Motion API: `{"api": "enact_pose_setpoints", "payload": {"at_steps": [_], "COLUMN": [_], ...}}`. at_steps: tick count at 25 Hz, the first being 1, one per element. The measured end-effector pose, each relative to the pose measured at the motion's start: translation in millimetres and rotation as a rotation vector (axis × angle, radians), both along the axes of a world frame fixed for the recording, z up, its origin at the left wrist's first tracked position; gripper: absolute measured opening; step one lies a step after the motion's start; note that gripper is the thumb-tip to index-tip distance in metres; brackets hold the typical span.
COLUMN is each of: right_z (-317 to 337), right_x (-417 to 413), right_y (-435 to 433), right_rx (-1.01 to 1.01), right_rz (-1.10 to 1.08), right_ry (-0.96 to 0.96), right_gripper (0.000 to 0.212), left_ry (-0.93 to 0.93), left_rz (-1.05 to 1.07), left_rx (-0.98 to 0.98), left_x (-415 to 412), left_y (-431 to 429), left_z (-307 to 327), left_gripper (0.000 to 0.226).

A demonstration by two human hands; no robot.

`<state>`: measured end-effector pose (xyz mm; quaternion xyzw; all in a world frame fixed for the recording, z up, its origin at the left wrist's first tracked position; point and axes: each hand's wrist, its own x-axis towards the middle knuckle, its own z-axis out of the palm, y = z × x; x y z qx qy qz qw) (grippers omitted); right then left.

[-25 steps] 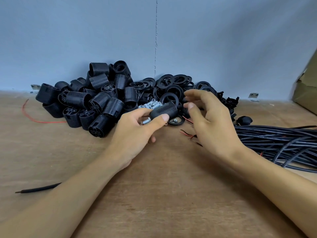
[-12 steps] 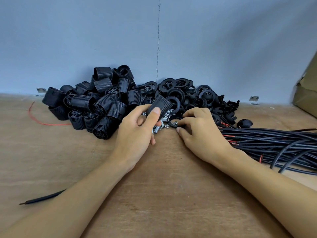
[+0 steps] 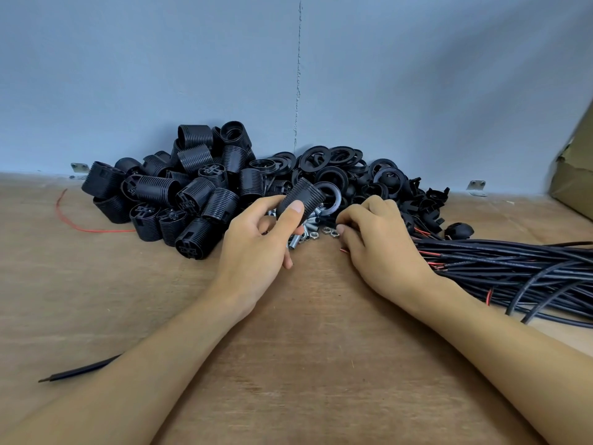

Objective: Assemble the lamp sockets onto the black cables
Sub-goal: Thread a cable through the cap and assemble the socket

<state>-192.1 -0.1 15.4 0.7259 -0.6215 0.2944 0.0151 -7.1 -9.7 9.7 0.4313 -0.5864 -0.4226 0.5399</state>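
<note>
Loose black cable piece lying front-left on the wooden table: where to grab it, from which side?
Pinch the black cable piece on its jacket, mid-length, from above, fingers across its width. It lies flat and alone on the wooden table, so the top is open; its left tip looks stripped, a poor hold.

We see ribbed matt black plastic sockets, glossier black plastic rings, shiny metal nuts, smooth rubbery cables, and a matt, grainy wooden table.
</note>
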Motion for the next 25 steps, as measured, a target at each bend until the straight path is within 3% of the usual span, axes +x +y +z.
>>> {"api": "enact_pose_setpoints", "payload": {"at_steps": [6,9,12,17,21,25], "right_z": [2.9,9.5,12.8,8.6,11.6,14.0], "right_x": [-0.5,1.8,4.2,6.8,-1.4,-10.1], "right_y": [-1.2,3.3,11.9,24.5,24.3,23.5], "right_rx": [-0.145,-0.208,-0.154,-0.024,0.223,0.286], "right_rz": [-0.028,-0.027,0.066,0.221,0.397,0.446], "right_ry": [-0.237,-0.48,-0.717,-0.679,-0.824,-0.817], "right_gripper": [0.013,0.01,0.009,0.009,0.006,0.011], "left_ry": [-0.053,-0.099,-0.132,-0.151,-0.159,-0.229], "left_rz": [-0.018,-0.009,-0.008,-0.008,-0.034,-0.036], "left_rx": [0.019,-0.001,-0.015,-0.054,-0.066,-0.105], "left_x": [-0.7,-0.1,0.3,1.2,5.8,10.7], "left_y": [1.5,2.1,3.3,3.5,1.8,-0.8], "left_z": [1.8,0.9,-0.5,-2.5,-4.2,-5.9], "left_gripper": [0.03,0.02,0.027,0.03,0.035,0.039]}}
